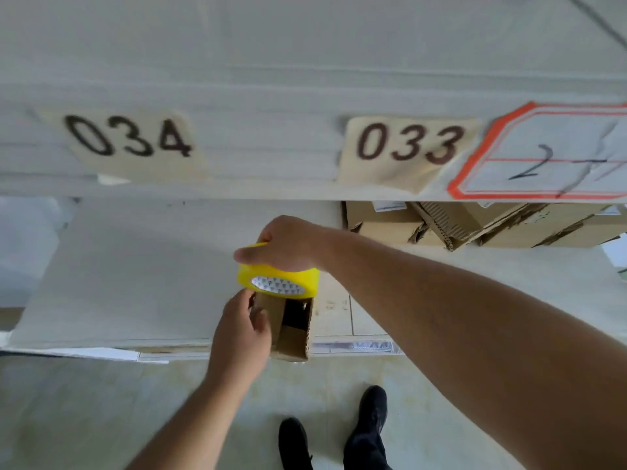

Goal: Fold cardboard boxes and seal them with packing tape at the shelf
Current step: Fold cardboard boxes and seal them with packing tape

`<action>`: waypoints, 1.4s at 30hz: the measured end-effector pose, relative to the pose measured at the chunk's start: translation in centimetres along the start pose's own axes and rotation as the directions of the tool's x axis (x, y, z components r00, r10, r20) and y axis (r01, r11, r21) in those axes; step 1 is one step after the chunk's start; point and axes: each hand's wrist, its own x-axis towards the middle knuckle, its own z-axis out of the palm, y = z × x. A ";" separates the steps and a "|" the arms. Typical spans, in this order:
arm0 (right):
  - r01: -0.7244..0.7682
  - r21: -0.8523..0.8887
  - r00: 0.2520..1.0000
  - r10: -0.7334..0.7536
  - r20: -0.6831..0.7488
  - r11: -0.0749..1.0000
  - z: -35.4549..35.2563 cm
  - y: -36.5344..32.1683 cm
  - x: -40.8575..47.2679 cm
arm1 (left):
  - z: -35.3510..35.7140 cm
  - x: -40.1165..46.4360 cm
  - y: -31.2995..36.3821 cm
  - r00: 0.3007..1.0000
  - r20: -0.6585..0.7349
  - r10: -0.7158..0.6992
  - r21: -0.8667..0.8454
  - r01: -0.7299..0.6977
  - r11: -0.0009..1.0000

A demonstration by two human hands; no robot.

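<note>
label 034 point(130, 137): taped on upper shelf edge, left; label 033 point(409, 144) further right; red-bordered tag point(543, 154) at far right
left hand point(242, 329): fingers curled on left side of small cardboard box point(291, 329); box held at front edge of the shelf point(135, 266), open end seen dark
right hand point(288, 244): yellow tape roll point(278, 279) gripped from above, just over the box
stacked cartons point(475, 225): on shelf, right rear, torn edges
floor point(84, 412): pale; black shoes point(369, 432) seen below
</note>
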 end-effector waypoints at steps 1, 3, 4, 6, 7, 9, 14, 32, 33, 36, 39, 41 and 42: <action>-0.004 -0.013 1.000 0.004 0.002 1.000 0.3 -1.0 0.9 | 0.2 -0.5 0.0 1.000 -0.007 -0.030 -0.031 0.030 0.999; -0.015 -0.052 1.000 0.016 0.012 0.999 1.0 -2.5 2.4 | 0.6 -1.4 0.7 0.983 0.111 -0.147 -0.070 0.155 0.985; -0.025 -0.075 1.000 0.026 0.017 0.997 1.4 -3.0 2.9 | 1.0 -1.8 1.2 0.965 0.160 -0.206 -0.024 0.212 0.977; -0.036 -0.135 0.999 0.039 0.022 0.990 2.2 -3.8 3.5 | 1.8 -2.1 1.6 0.951 0.166 -0.260 0.108 0.245 0.964; -0.037 -0.158 0.999 0.041 0.021 0.987 2.5 -4.1 3.5 | 2.1 -2.2 1.8 0.950 0.158 -0.268 0.139 0.247 0.959; -0.036 -0.197 0.999 0.040 0.019 0.980 2.7 -4.8 3.5 | 2.4 -2.1 1.7 0.950 0.141 -0.277 0.098 0.265 0.959; -0.023 -0.247 0.996 0.043 0.075 0.969 1.8 -6.7 3.2 | 2.8 -2.3 0.8 0.959 0.103 -0.263 0.082 0.256 0.963; -0.062 -0.069 0.997 0.059 -0.042 0.996 1.9 -0.6 1.6 | 5.2 -2.1 2.8 0.990 -0.067 -0.123 0.314 0.137 0.939; -0.063 -0.053 0.997 0.060 -0.058 0.997 1.9 -0.3 1.5 | 5.2 -2.0 2.9 0.991 -0.054 -0.122 0.347 0.133 0.928; -0.077 -0.033 0.994 0.074 -0.081 0.996 1.7 -0.1 1.4 | 5.1 -1.8 2.9 0.992 -0.012 -0.126 0.410 0.120 0.904; -0.102 -0.170 0.994 0.093 -0.057 0.980 0.7 -0.1 1.4 | 5.1 -1.5 3.0 0.994 -0.013 -0.112 0.430 0.107 0.896; -0.122 -0.331 0.992 0.119 -0.030 0.936 -0.7 0.3 0.6 | 5.1 -1.2 3.0 0.994 -0.007 -0.113 0.438 0.104 0.893; -0.134 -0.386 0.990 0.139 -0.015 0.913 -1.5 0.8 -0.1 | 5.1 -1.1 3.0 0.994 -0.004 -0.112 0.443 0.102 0.891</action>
